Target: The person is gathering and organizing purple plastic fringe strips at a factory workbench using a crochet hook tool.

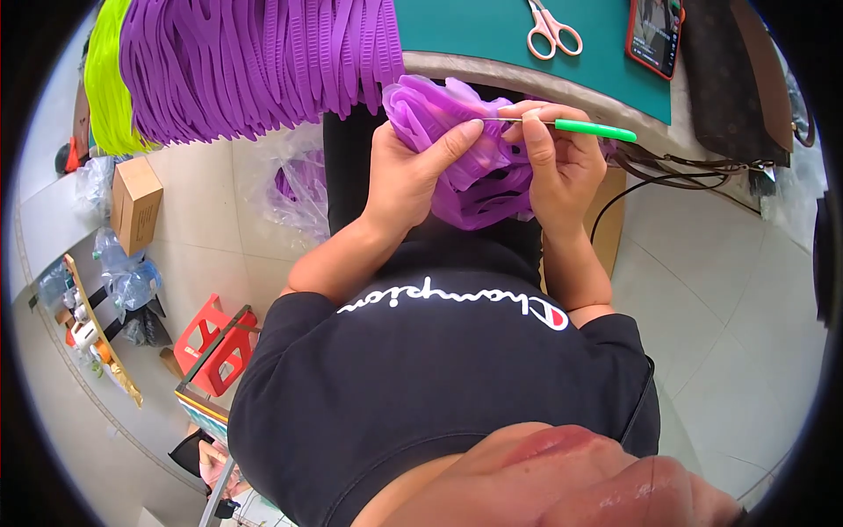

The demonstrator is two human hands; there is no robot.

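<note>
i see the left hand [406,171] grasping the purple bundle [474,171] above the lap [348,167]. the right hand [566,167] grasps the green tool [597,131], its metal shaft [499,119] close to the left thumb [457,145].

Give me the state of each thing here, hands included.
Left hand, closed on the purple bundle
Purple bundle, loosely bunched
Right hand, gripping the green-handled tool
Green-handled tool, shaft pointing toward the left hand
Scissors, lying on the green mat; open or shut unclear, blades cut off
Phone, screen lit
Purple straps, laid side by side
Cardboard box, seemingly shut
</note>
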